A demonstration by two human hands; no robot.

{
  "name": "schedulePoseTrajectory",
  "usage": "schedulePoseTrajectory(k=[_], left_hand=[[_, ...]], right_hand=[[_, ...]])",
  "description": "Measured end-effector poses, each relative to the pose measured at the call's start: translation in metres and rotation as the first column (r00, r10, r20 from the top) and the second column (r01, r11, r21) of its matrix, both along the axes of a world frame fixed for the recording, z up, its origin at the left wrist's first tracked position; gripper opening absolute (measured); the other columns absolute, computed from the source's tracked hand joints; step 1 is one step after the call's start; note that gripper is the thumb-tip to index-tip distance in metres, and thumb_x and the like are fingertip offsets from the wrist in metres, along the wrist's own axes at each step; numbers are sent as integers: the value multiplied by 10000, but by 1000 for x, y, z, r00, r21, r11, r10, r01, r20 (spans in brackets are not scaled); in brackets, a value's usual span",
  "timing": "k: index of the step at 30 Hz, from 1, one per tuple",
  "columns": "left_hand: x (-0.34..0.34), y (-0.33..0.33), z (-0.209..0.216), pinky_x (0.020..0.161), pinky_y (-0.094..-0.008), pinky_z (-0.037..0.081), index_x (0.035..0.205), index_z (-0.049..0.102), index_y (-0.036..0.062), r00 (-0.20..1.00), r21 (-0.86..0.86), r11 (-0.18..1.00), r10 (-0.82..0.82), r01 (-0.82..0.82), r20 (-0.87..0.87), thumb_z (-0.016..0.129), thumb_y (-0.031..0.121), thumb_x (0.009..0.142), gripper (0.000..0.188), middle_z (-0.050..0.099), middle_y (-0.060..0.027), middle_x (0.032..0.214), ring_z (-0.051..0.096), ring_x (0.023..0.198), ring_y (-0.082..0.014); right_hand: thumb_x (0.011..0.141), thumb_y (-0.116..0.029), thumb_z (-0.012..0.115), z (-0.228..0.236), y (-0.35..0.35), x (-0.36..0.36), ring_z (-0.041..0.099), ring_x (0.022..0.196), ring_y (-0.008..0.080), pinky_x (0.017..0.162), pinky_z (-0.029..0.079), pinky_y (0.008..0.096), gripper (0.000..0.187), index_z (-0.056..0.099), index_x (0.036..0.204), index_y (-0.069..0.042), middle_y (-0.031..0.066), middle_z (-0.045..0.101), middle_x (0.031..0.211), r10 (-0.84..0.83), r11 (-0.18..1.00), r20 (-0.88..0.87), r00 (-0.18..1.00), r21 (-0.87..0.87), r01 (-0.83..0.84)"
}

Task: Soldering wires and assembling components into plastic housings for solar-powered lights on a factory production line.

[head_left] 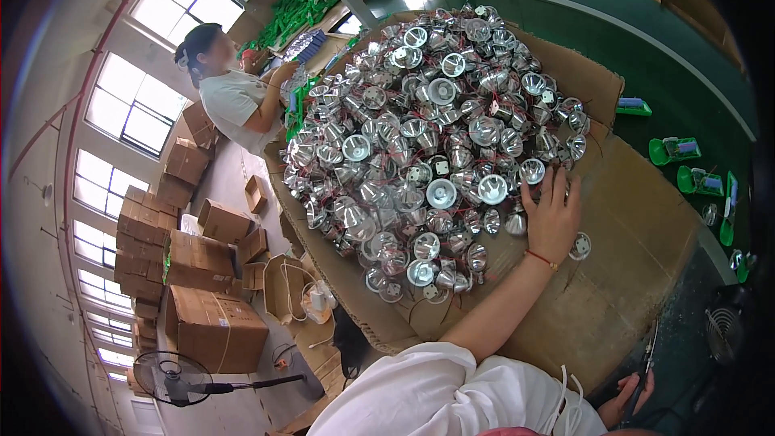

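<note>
A heap of silver lamp reflector cups (pixel 441 91) with thin red wires fills a cardboard tray (pixel 638 218). At the heap's right edge, my left hand (pixel 553 214) lies over some cups with its fingers apart; what is under the fingers is hidden. One loose reflector cup (pixel 580 246) rests on the cardboard beside the wrist. Down at the lower right, my right hand (pixel 630 396) is closed around a slim dark tool that looks like a soldering iron (pixel 647 363), its thin end pointing up.
Green lamp housings (pixel 674 150) with blue-wrapped parts lie along the dark green bench at right. A coiled wire holder (pixel 721 331) stands nearby. Another person (pixel 234 89) works at far left, near green parts (pixel 299 12). Cartons (pixel 214 331) and a fan (pixel 173 378) stand left.
</note>
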State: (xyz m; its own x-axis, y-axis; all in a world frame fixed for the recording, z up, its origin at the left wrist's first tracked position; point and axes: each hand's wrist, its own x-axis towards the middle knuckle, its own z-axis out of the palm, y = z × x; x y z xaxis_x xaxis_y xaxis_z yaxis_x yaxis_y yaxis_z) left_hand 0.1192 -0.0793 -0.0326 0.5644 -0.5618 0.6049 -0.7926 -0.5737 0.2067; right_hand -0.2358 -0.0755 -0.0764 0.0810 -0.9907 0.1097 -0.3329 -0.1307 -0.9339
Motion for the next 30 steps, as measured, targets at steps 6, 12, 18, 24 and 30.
schedulePoseTrajectory(k=[6,12,18,24,30], left_hand=[[-9,-1,11,961,-596,156,1141,518,99,983,-39,993,-119,115,-139,606,254,776,406,429,-108,1247,389,1189,-265],[-21,2,31,992,-627,40,1175,516,101,786,-12,841,-510,540,-351,653,462,673,633,330,-142,1352,164,1328,-339],[-13,-5,6,991,-600,138,1023,578,106,918,76,916,-389,395,-80,646,245,684,372,469,-80,1175,311,1268,-280],[-11,-7,7,977,-588,186,977,585,111,945,7,946,-324,324,-53,622,136,701,280,505,-55,1077,405,1188,-245],[-15,-8,6,992,-569,189,991,578,107,928,-8,933,-357,358,-107,680,178,662,352,474,-66,1076,365,1199,-257]], right_hand=[[873,-205,555,-16,-12,-26,506,607,207,524,422,335,325,473,1092,20,135,553,732,196,780,-355,914,-508,-365],[879,-222,547,8,4,3,504,615,204,538,425,323,353,444,1119,16,134,555,736,-15,999,0,1000,-29,15],[884,-279,533,-9,-7,-14,492,613,194,543,404,332,357,465,1057,27,113,546,717,39,993,90,995,-117,-28],[896,-346,482,-37,-11,-32,459,603,101,565,361,226,506,398,1235,20,32,510,682,-66,997,26,997,-26,67],[892,-337,501,39,3,34,471,597,172,540,380,305,379,499,931,40,82,523,658,-69,990,44,997,-120,74]])
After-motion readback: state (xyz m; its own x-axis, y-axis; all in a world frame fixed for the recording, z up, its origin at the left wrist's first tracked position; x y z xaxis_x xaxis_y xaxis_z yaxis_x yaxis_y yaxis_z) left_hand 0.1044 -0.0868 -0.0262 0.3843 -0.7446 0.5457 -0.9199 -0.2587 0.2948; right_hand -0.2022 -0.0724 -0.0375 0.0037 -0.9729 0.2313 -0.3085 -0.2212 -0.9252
